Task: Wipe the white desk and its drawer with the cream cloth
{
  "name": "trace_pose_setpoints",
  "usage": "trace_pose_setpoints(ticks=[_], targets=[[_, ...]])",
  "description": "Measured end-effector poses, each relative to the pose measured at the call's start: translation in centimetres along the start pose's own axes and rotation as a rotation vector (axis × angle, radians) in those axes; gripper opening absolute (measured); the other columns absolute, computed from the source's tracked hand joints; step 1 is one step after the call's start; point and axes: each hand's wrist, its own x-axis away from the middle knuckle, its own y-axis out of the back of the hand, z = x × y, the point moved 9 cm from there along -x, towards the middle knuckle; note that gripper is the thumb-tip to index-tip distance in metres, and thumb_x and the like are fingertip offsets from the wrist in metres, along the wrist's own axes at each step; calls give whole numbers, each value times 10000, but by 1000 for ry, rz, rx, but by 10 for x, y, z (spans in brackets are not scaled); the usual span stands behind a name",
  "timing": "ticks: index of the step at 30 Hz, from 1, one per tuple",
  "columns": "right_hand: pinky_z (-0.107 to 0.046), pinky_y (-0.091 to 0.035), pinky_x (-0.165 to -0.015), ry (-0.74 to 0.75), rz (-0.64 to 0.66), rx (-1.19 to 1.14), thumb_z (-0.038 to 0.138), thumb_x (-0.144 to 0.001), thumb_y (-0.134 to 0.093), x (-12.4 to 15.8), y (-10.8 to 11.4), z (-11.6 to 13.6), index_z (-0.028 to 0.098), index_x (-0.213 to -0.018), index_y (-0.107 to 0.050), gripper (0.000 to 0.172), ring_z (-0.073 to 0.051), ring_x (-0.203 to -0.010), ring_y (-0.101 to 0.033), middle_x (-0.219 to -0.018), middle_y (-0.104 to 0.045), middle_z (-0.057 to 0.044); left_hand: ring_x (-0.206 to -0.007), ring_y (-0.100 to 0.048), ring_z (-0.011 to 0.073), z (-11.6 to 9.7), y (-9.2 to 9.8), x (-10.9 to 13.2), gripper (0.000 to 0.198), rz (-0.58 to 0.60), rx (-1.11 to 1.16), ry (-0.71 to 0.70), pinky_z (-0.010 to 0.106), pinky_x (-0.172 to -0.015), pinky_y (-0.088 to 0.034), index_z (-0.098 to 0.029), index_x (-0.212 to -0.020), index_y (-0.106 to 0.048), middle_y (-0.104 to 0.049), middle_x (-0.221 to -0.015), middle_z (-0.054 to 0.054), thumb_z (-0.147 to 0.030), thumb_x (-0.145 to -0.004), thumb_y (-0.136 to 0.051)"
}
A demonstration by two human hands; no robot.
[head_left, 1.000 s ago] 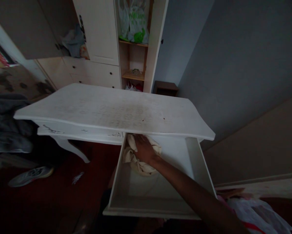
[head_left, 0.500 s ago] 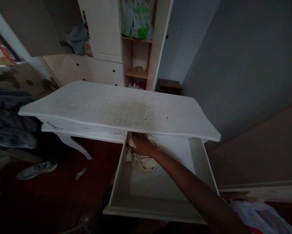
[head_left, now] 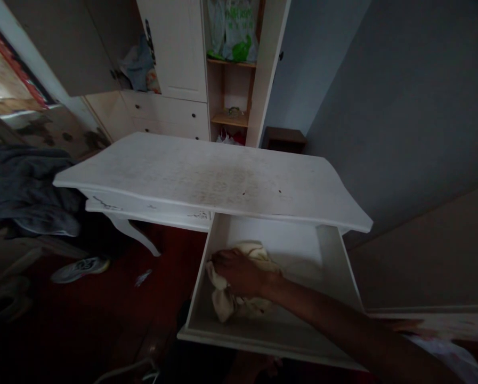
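My right hand (head_left: pixel 239 271) reaches into the open drawer (head_left: pixel 262 336) of a white table (head_left: pixel 207 173) and is closed on a cream cloth (head_left: pixel 226 301). The cloth lies crumpled against the drawer's left wall, near the front. My arm comes in from the lower right. My left hand is out of view.
A white wardrobe (head_left: pixel 175 53) with shelves and plastic bags stands behind the table. Dark bedding (head_left: pixel 23 181) lies at the left, a shoe (head_left: pixel 81 266) on the red floor. A grey wall runs along the right, with a small dark stand (head_left: pixel 284 138) in the corner.
My right hand has drawn the cloth from the back of the drawer, under the tabletop, toward the front left. The camera has shifted a little to the left.
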Motion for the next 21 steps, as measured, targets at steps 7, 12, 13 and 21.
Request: trace_pose_setpoints(ticks=[7, 12, 13, 21], targets=[[-418, -430, -981, 165, 113, -72, 141, -816, -620, 9, -21, 44, 140, -1179, -647, 365, -273, -1174, -570, -1242, -681, -116, -569, -603, 180, 11, 0, -28, 704, -21, 90, -76, 347, -616, -489, -126, -672, -699, -722, -719, 109, -776, -420, -799], [-370, -468, -875, 179, 298, -79, 177, -778, -666, -2, -31, 46, 198, -1212, -677, 435, -270, -1042, -636, -1084, -734, -102, -502, -551, 140, 10, -7, -29, 707, -9, 216, -102, 303, -536, -430, -109, -689, -724, -722, -699, 117, -734, -374, -822], [-364, -473, -857, 181, 320, -84, 179, -772, -669, -4, -32, 46, 198, -1234, -672, 463, -273, -1031, -640, -1076, -735, -108, -497, -551, 138, 9, -7, -29, 696, -16, 232, -113, 299, -533, -428, -108, -695, -732, -723, -691, 113, -720, -377, -829], [-296, -483, -877, 110, 428, -371, 19, -663, -594, -15, -29, 42, 161, -1193, -715, 562, -233, -1042, -676, -1157, -744, -89, -594, -615, 169, 1, -8, -15, 557, -57, 222, -94, 314, -617, -484, -122, -722, -742, -735, -702, 98, -616, -491, -856]])
